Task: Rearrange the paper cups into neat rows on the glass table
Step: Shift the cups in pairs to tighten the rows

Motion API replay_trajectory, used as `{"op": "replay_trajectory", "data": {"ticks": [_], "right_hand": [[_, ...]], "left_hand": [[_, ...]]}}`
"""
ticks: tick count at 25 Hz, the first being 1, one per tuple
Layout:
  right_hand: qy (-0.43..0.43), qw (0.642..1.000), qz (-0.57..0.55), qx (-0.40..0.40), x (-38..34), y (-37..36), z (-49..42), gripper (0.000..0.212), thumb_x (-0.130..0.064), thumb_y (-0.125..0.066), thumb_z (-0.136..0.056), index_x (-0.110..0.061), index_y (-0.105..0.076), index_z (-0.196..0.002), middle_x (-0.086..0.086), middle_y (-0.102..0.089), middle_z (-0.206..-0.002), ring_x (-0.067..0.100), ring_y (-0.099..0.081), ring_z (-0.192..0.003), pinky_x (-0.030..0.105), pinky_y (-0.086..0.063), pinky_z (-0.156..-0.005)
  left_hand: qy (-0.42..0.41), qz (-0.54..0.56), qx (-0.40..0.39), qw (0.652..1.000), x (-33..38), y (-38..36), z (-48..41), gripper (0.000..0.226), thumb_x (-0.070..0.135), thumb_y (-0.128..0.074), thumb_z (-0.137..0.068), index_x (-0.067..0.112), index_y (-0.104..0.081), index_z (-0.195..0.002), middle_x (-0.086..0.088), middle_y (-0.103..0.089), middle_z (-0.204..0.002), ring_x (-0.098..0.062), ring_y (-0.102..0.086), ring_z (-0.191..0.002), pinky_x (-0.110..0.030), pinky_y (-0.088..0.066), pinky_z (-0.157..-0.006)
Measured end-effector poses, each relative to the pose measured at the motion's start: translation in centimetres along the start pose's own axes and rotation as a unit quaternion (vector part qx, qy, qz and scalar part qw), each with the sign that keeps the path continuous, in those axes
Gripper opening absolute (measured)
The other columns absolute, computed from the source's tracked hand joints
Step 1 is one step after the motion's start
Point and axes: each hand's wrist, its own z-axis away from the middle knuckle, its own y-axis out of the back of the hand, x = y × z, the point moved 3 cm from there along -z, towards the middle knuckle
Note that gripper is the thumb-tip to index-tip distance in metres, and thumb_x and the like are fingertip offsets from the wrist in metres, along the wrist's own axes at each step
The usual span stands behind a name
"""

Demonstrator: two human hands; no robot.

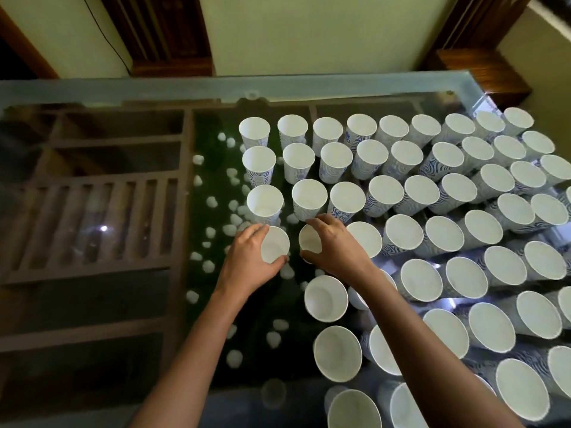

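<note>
Glass forms the table point(92, 89) top, and you see only part of it. Its near and right edges run out of the picture, and the far edge shows as a pale band below the wall point(293, 32). Through the glass you look down on a brown wooden frame point(92, 223) of slats and boxes at the left and a dark green bed point(213, 156) in the middle, so it is hard to judge what lies on the glass and what lies beneath it.

The paper cups point(386, 193) stand mouths up in slanting rows across the right half. Those at the right and bottom borders are cut off, and your right forearm hides parts of several near ones. Open glass lies to the left of the cups, above the wooden frame.

Your left hand point(247, 264) curls round the left cup point(276, 249), thumb at its near rim and fingers at its far rim. Your right hand point(336, 245) grips the right cup point(309, 240) just beside it, with fingers draped over the far rim and covering its right side. Both cups sit at the left end of the block, just nearer you than the row behind. You cannot tell whether their bases touch the glass.

Small white pebbles point(211, 202) dot the green bed, some hidden by cups and hands.
</note>
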Motion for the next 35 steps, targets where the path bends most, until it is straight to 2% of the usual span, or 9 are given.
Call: {"op": "replay_trajectory", "data": {"ticks": [7,16,21,24,28,35], "right_hand": [[0.018,1.0,-0.006,-0.004,-0.2,-0.2,0.4,0.07,-0.022,-0.074,-0.071,-0.01,-0.044,-0.133,0.014,-0.049,-0.129,0.032,-0.049,-0.114,0.037,-0.042,-0.094],[0.038,0.998,-0.041,0.003,-0.9,-0.9,1.5,0.082,-0.024,-0.079,-0.068,-0.008,-0.038,-0.137,0.012,-0.045,-0.137,0.029,-0.045,-0.122,0.034,-0.038,-0.098],[0.037,0.997,-0.042,0.047,0.7,1.2,3.1,0.072,-0.026,-0.078,-0.071,-0.005,-0.045,-0.133,0.015,-0.048,-0.134,0.03,-0.047,-0.121,0.033,-0.036,-0.1],[0.024,0.995,-0.044,0.082,3.1,3.0,4.9,0.06,-0.021,-0.074,-0.076,-0.002,-0.05,-0.128,0.018,-0.05,-0.131,0.032,-0.049,-0.118,0.037,-0.04,-0.099],[-0.032,0.99,-0.046,0.128,8.4,5.7,8.1,0.05,-0.014,-0.073,-0.076,0.003,-0.056,-0.12,0.021,-0.057,-0.12,0.036,-0.055,-0.108,0.036,-0.042,-0.091],[-0.115,0.98,-0.026,0.16,22.3,12.0,13.4,0.049,-0.023,-0.07,-0.08,-0.008,-0.056,-0.124,0.012,-0.057,-0.124,0.028,-0.054,-0.111,0.029,-0.04,-0.091]], "left_hand": [[-0.014,0.016,0.012,1.0,-0.2,0.0,-0.1,0.072,0.039,-0.077,-0.066,0.008,-0.052,-0.126,-0.01,-0.052,-0.132,-0.023,-0.047,-0.122,-0.036,-0.039,-0.103],[-0.02,0.01,0.008,1.0,0.0,0.2,0.2,0.071,0.038,-0.076,-0.069,0.008,-0.05,-0.129,-0.01,-0.048,-0.136,-0.023,-0.043,-0.126,-0.035,-0.037,-0.105],[-0.063,0.015,0.049,0.997,2.4,0.2,1.0,0.06,0.034,-0.074,-0.073,0.008,-0.056,-0.124,-0.011,-0.051,-0.133,-0.026,-0.046,-0.123,-0.038,-0.041,-0.099],[-0.102,0.034,0.057,0.993,5.2,-0.8,1.0,0.048,0.024,-0.072,-0.075,0.005,-0.061,-0.117,-0.013,-0.057,-0.127,-0.027,-0.051,-0.118,-0.037,-0.039,-0.099],[-0.142,0.072,0.032,0.987,10.6,-3.9,1.1,0.04,0.017,-0.073,-0.075,0.002,-0.064,-0.111,-0.015,-0.063,-0.116,-0.029,-0.058,-0.109,-0.035,-0.043,-0.094],[-0.206,0.072,-0.017,0.976,23.6,-11.7,0.4,0.034,0.017,-0.071,-0.076,0.003,-0.066,-0.106,-0.014,-0.067,-0.106,-0.03,-0.06,-0.101,-0.034,-0.044,-0.089]]}}
